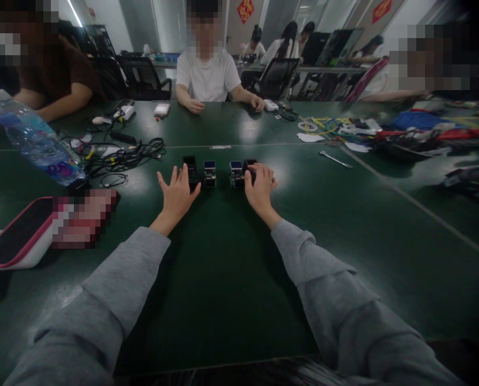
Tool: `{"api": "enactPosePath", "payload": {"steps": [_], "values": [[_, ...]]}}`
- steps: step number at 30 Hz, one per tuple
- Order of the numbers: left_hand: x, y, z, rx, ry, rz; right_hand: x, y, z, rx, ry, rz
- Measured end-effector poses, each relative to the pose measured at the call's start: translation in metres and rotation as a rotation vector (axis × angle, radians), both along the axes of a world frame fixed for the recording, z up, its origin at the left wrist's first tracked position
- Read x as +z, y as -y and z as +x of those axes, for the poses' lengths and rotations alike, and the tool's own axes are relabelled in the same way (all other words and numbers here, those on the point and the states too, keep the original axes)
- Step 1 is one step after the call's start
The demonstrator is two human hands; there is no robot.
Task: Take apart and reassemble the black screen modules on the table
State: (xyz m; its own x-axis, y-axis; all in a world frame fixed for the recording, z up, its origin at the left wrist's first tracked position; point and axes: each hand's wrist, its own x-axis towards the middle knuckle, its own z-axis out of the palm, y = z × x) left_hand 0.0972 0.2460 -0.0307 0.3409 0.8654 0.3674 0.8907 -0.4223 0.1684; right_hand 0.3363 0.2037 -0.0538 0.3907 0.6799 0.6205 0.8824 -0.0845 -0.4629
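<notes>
My left hand [177, 194] is spread open over the table. Its fingertips reach beside a small black case [190, 162], partly hidden by the fingers; whether they touch it I cannot tell. To the right of that stands a small circuit-board module with a blue-grey screen [209, 172]. A second screen module [236, 171] stands a short way further right. Against its right side is another small black case [250, 162], with the thumb and fingers of my right hand [262, 187] closed about it and covering most of it.
A water bottle [38, 139], black cables [138, 153], a pink-edged white case [26, 230] and a blurred red item [88, 217] lie left. A wrench [334, 159] and a cable heap [408, 134] lie right. A person in white [207, 75] sits opposite across the green table [223, 279].
</notes>
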Motion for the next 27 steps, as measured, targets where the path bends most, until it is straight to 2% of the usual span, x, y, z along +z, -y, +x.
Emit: {"api": "enactPosePath", "payload": {"steps": [5,9,11,14,18,23,27], "values": [[-0.007,-0.006,-0.001,0.023,0.018,-0.060,0.001,0.001,-0.001,0.000,0.005,-0.007],[-0.004,-0.005,-0.002,0.029,0.030,-0.067,0.001,0.002,-0.002,-0.004,0.013,-0.009],[0.002,-0.001,0.000,-0.002,0.017,-0.040,0.002,0.003,-0.003,-0.003,0.025,0.002],[0.008,0.005,0.002,-0.123,-0.030,0.016,0.004,0.005,-0.007,0.019,0.082,0.016],[0.009,0.008,0.005,-0.263,-0.080,0.088,0.009,0.010,-0.015,0.096,0.182,-0.015],[0.005,0.006,0.004,-0.279,-0.086,0.124,0.012,0.013,-0.020,0.138,0.205,-0.066],[0.006,0.007,0.004,-0.283,-0.083,0.091,0.010,0.011,-0.018,0.157,0.189,-0.078]]}}
